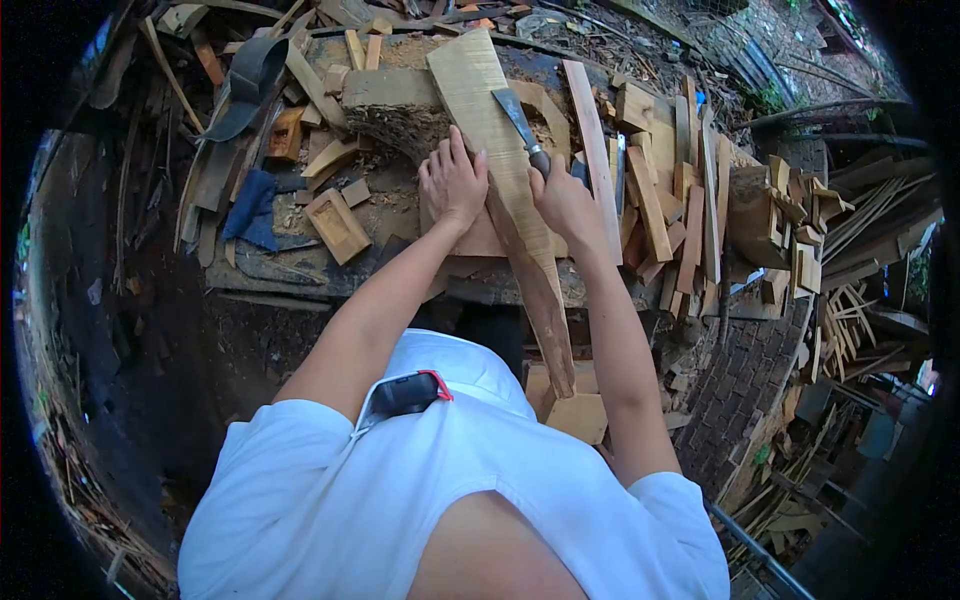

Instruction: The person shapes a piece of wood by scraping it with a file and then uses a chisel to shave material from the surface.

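Note:
A long, pale wooden board [480,90], wide at its far end and tapering to a rough brown point near my body, lies tilted across a wood block. My left hand [455,182] rests along its left edge, fingers stretched out. My right hand [568,203] is closed around the dark handle of a chisel [518,118]. Its flared metal blade points away from me and overlaps the middle of the board in this view.
Wood strips and offcuts [652,205] crowd the bench on the right. To the left lie a small recessed wooden block [337,226], a blue cloth [252,210] and a curled dark strip [250,88]. A weathered wood chunk [392,105] sits behind my left hand.

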The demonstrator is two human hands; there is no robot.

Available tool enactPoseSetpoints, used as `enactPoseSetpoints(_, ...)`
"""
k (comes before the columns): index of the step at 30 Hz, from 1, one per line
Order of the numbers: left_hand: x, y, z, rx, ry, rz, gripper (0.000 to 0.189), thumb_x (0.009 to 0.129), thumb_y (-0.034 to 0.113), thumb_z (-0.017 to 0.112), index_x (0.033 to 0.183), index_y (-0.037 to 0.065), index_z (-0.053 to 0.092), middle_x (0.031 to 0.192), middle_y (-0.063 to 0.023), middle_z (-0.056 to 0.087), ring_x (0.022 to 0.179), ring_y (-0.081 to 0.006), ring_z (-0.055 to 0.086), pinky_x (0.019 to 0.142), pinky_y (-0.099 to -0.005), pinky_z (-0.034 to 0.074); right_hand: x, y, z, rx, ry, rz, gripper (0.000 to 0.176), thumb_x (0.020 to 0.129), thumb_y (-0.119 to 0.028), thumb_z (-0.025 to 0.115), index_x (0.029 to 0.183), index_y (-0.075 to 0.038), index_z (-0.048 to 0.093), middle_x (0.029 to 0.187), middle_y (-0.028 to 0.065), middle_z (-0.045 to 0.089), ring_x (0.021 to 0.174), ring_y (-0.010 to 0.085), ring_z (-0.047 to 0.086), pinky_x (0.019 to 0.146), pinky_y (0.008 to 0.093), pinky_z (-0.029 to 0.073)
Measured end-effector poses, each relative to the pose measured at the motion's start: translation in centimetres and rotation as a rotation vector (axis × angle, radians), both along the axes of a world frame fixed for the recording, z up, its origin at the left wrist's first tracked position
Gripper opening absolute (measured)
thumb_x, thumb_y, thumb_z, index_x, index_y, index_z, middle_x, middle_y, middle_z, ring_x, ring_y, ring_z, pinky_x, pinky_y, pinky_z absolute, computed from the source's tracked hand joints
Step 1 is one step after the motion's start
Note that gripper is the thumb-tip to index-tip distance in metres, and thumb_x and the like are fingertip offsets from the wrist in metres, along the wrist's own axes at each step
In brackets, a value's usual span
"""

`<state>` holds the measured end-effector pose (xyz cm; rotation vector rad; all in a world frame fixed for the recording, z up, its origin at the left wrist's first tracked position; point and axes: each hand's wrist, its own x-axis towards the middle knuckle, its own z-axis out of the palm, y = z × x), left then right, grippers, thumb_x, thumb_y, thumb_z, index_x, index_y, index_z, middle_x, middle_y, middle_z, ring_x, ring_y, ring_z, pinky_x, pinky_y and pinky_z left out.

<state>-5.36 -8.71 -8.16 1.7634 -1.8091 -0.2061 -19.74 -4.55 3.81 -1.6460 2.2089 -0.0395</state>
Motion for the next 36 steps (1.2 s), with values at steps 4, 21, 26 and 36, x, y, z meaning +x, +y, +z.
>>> enactPoseSetpoints(4, 0.0, 0.0, 0.4, 0.039, 0.015, 0.005, 0.063, 0.092, 0.041, 0.054, 0.14, 0.002, 0.042, 0.116, -0.0126, 0.057, 0.106, -0.0288, 0.054, 0.097, -0.0454, 0.037, 0.1, 2.4, 0.6, 0.039, 0.042, 0.012, 0.044, 0.097, -0.047, 0.046, 0.107, -0.004, 0.047, 0.084, 0.0291, 0.067, 0.081, 0.0467, 0.067, 0.071, 0.0559, 0.053)
enactPoseSetpoints(21, -0.1, 0.3, 0.3, 0.008, 0.053, -0.002, 0.061, 0.093, 0.036, 0.055, 0.141, 0.001, 0.041, 0.118, -0.0142, 0.056, 0.107, -0.0312, 0.054, 0.098, -0.0467, 0.036, 0.3, 3.7, 0.9, 0.099, -0.012, 0.023, 0.04, 0.098, -0.044, 0.046, 0.109, -0.005, 0.047, 0.084, 0.0286, 0.067, 0.081, 0.0472, 0.066, 0.072, 0.0552, 0.053)
enactPoseSetpoints(26, 0.0, 0.4, 0.4, 0.028, 0.027, -0.01, 0.062, 0.092, 0.037, 0.056, 0.14, 0.001, 0.042, 0.119, -0.0135, 0.056, 0.108, -0.0298, 0.054, 0.099, -0.0465, 0.036, 0.3, 0.0, 0.1, 0.087, 0.027, -0.004, 0.041, 0.097, -0.045, 0.046, 0.11, -0.006, 0.047, 0.086, 0.0287, 0.067, 0.082, 0.0473, 0.066, 0.073, 0.0556, 0.053)
enactPoseSetpoints(36, 0.0, 0.4, 0.7, 0.019, 0.035, -0.008, 0.061, 0.094, 0.037, 0.054, 0.141, 0.0, 0.041, 0.119, -0.0141, 0.056, 0.107, -0.0306, 0.054, 0.099, -0.0456, 0.036, 0.1, 0.5, 0.7, 0.032, 0.003, 0.04, 0.042, 0.097, -0.044, 0.046, 0.109, -0.004, 0.045, 0.086, 0.0295, 0.067, 0.083, 0.0474, 0.066, 0.073, 0.0552, 0.053)
